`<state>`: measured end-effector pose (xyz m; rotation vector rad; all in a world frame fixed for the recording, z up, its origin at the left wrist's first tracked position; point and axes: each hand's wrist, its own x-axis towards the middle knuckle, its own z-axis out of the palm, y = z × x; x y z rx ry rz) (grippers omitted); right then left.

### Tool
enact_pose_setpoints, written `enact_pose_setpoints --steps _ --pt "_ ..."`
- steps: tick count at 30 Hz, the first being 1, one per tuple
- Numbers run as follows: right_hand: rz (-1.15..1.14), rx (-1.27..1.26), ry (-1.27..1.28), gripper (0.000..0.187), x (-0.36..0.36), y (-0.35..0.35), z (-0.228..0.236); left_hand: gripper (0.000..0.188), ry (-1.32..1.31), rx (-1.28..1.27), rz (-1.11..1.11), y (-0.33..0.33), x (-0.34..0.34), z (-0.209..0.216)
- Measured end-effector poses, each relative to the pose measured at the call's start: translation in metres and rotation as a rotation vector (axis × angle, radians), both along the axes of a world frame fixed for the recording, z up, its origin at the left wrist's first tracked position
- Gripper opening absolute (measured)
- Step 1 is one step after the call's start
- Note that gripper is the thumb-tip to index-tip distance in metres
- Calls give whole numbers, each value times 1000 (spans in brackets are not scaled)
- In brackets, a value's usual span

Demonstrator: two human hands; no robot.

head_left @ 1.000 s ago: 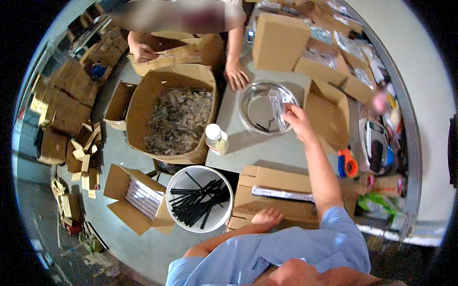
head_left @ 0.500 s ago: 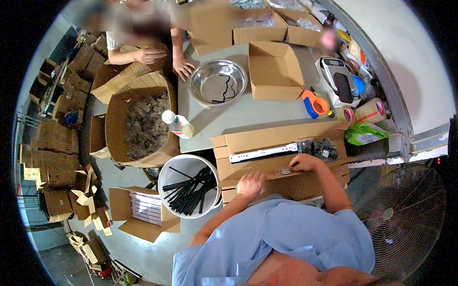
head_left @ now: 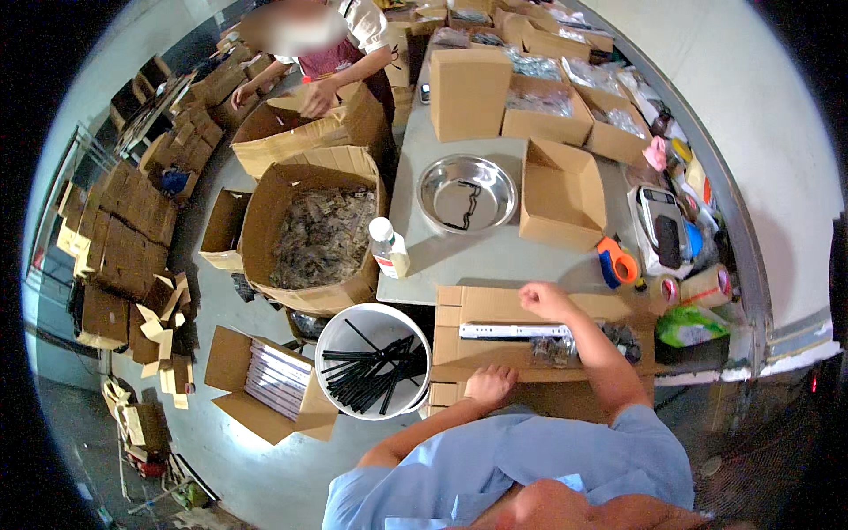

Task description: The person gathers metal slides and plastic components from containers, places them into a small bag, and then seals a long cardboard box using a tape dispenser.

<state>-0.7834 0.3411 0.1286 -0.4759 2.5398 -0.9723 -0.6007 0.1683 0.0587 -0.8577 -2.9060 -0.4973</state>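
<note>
A white drawer slide rail [head_left: 521, 331] lies lengthwise on a flat cardboard carton [head_left: 449, 352] in front of me. Small clear plastic bags with dark contents [head_left: 555, 352] rest against its near side, and darker ones [head_left: 622, 343] lie past its right end. My right hand [head_left: 545, 301] hovers just beyond the rail with curled fingers; anything inside them is hidden. Its forearm crosses the rail's right part. Nearer to me, my left hand [head_left: 492, 385] rests on the carton's near part, fingers bent and closed, with nothing visible in them.
Left of the carton stands a white bucket of black strips [head_left: 371, 360]. Further off are a white-capped bottle [head_left: 389, 249], a steel bowl [head_left: 466, 194], an open carton [head_left: 564, 194] and an orange-blue tape dispenser [head_left: 618, 263]. A co-worker [head_left: 331, 66] stands at a large box [head_left: 309, 141].
My right hand has moved from the small bag near me to beyond the rail. My left hand stays at the carton's near side. The view has shifted; the co-worker's hands have left the table.
</note>
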Motion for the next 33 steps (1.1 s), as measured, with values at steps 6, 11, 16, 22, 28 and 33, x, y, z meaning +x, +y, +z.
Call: enact_pose_setpoints --steps 6,11,16,22,28,33 --pt "-176 -118 268 22 -147 -107 -3 35 -307 -39 -140 -5 -12 14" --pt "-479 212 159 40 -239 -144 -61 18 25 124 -133 3 -13 -10" --pt "-532 446 304 79 -239 -182 -102 16 94 196 -109 -4 -20 -5" --pt "-470 322 105 46 -247 -158 -84 16 111 207 -115 -4 -30 -11" --pt "-483 -52 -22 24 -219 -120 -20 15 144 191 -126 -3 -26 -7" --pt "-156 -695 -363 4 -92 -52 64 16 -29 24 -80 -6 -18 19"
